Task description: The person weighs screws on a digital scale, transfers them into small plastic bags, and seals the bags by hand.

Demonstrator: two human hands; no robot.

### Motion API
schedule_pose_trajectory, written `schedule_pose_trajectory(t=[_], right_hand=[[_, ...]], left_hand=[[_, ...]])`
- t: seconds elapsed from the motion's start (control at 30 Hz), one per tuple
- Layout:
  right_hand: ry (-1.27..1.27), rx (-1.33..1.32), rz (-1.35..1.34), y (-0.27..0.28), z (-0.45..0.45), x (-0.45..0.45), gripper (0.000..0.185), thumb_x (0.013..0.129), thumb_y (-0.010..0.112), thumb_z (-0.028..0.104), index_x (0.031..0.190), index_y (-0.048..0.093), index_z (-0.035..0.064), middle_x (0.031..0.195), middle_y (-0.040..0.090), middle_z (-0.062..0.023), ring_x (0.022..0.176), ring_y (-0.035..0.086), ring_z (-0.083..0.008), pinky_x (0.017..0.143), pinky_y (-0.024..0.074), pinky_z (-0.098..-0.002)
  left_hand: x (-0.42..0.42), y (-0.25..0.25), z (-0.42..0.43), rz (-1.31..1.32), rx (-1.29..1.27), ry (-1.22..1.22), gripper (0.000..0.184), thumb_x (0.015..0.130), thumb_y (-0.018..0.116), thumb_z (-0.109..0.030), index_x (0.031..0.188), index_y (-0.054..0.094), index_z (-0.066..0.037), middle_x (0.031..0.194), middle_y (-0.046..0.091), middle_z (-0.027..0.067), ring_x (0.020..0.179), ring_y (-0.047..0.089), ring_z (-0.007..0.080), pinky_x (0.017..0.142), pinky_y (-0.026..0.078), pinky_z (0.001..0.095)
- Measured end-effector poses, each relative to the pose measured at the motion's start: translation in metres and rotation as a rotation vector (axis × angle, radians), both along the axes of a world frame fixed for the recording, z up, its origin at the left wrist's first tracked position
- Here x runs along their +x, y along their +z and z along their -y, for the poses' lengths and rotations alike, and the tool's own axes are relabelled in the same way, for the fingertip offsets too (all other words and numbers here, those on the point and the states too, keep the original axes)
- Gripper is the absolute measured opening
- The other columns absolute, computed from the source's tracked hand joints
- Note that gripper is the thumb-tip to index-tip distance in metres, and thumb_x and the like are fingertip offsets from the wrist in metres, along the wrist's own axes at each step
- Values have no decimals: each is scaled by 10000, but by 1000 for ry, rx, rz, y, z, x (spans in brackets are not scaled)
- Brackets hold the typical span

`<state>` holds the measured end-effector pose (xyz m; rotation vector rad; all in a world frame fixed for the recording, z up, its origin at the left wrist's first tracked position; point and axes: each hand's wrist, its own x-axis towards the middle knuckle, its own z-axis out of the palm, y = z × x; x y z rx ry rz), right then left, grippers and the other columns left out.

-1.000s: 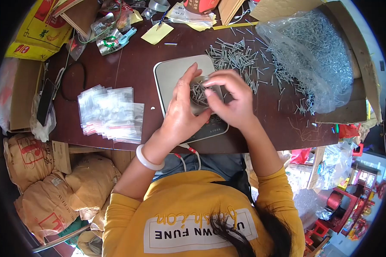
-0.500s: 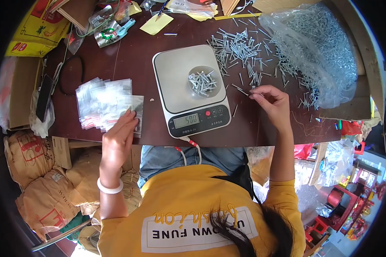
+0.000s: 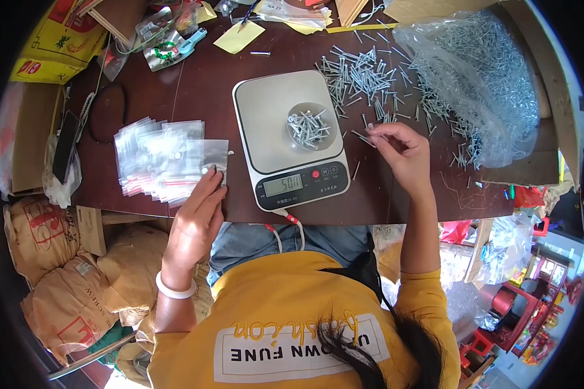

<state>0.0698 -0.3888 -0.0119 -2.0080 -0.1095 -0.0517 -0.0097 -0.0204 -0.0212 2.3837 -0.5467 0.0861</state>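
Note:
My left hand (image 3: 198, 220) has its fingertips on the rightmost of several clear plastic zip bags (image 3: 156, 159), which is drawn a little to the right of the pile. My right hand (image 3: 401, 152) is pinched around a screw (image 3: 363, 138) right of the scale. The digital scale (image 3: 259, 123) lies between my hands and its display shows about 50. On its plate rests a small round dish of screws (image 3: 310, 128). A loose pile of screws (image 3: 363, 78) spreads behind my right hand.
A large clear bag of screws (image 3: 493, 84) lies in a cardboard box (image 3: 561, 97) at the back right. Yellow paper (image 3: 239, 37) and a light blue tool (image 3: 191, 42) are at the back. Brown sacks (image 3: 65, 305) stand below the table at left.
Both hands have left the dish on the scale. My left hand has moved to the bags and shifted one right; my right hand has moved right and holds a screw.

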Motion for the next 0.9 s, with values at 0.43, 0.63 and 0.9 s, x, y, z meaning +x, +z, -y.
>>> schedule_pose_trajectory(t=[0.43, 0.63, 0.9], right_hand=[[272, -432, 396, 12, -77, 40, 136, 798, 724, 167, 891, 650, 100, 1244, 577, -118, 1152, 523, -324, 971, 371, -422], [209, 223, 295, 22, -70, 34, 127, 854, 670, 23, 959, 599, 30, 1042, 660, -102, 971, 631, -169, 842, 488, -301], [327, 531, -356, 46, -66, -19, 159, 900, 540, 58, 1056, 568, 39, 691, 480, 27, 570, 416, -41, 519, 345, -204]], left_hand=[[3, -9, 16, 92, -114, 190, 285, 815, 569, 144, 1070, 646, 43, 1120, 639, 209, 1072, 626, 350, 894, 526, 389], [4, -10, 6, 135, -129, 249, 208, 833, 600, 113, 1011, 649, 18, 1009, 665, 184, 923, 671, 304, 777, 552, 356], [4, 25, 21, 173, -211, 212, 548, 715, 425, 223, 1154, 652, -15, 954, 634, 137, 852, 622, 245, 706, 536, 331]])
